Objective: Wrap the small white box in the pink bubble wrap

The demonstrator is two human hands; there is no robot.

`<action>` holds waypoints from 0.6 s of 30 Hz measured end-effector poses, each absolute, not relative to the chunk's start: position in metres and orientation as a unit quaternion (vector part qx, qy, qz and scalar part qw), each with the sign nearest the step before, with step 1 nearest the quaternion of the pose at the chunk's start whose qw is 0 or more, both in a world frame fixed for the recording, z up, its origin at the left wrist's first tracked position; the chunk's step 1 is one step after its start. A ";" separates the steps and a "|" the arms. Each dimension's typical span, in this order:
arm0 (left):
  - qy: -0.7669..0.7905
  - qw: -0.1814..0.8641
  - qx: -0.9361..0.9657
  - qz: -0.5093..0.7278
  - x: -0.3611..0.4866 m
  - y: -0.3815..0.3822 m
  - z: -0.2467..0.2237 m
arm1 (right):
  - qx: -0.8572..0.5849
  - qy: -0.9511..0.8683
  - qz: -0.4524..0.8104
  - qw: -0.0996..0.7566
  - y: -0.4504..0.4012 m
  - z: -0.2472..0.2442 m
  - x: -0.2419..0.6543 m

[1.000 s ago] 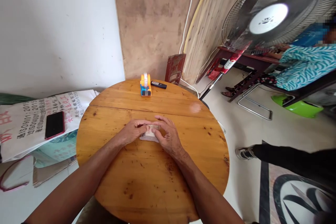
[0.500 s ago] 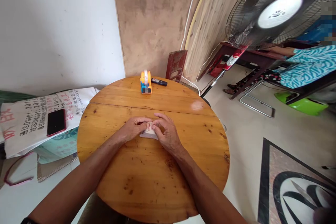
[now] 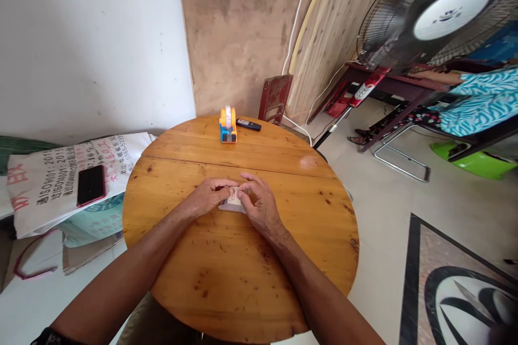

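The small, flat, white packet with red marks and a greyish strip along its near side [image 3: 233, 207] is at the middle of the round, shiny, yellow-brown wooden table [image 3: 307, 226], right between the person's two bare hands. It seems a good spot, because both arms can reach it the same way and the eyes can look down on it. The left hand [image 3: 208, 197] bends around its left end, and the right hand [image 3: 261, 205] bends around its right end. Both are clamped on it: the thumbs sit on top, near each other, and other fingers curl toward the far side, likely so the little thing can't slip. They hide part of it, so I can't tell what it is made of, or if it touches the wood. The orange and blue plastic tape holder [image 3: 228, 126] stands near the far edge, well apart from the hands, maybe to leave them room. Just beside it, on its right, lies a thin, black, stick-shaped gadget [image 3: 248, 124]. A flat black phone with a red edge [image 3: 91, 184] lies off to the left, on a big white sack with black and red writing [image 3: 52, 194], perhaps so it takes up no table space.
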State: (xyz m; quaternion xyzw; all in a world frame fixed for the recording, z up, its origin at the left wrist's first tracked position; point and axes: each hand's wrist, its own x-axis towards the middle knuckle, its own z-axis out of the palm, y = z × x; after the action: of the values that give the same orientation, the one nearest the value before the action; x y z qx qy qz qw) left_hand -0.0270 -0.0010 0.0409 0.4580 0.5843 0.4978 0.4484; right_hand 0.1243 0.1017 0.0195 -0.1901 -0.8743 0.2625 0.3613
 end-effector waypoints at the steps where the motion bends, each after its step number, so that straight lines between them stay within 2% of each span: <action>1: 0.586 0.447 0.458 0.497 -0.027 -0.001 0.041 | -0.191 -0.874 0.261 0.363 0.102 0.019 0.125; 13: 0.613 0.434 0.439 0.493 -0.025 -0.003 0.042 | -0.187 -0.854 0.293 0.387 0.099 0.033 0.133; 18: 0.624 0.394 0.453 0.501 -0.027 -0.001 0.032 | -0.189 -0.863 0.315 0.348 0.102 0.042 0.146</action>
State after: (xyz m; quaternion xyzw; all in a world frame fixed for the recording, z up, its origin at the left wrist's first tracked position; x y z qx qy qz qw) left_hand -0.0269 -0.0010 0.0321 0.4526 0.6241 0.5006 0.3938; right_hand 0.1463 0.1023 0.0418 -0.1892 -0.8626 0.3145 0.3481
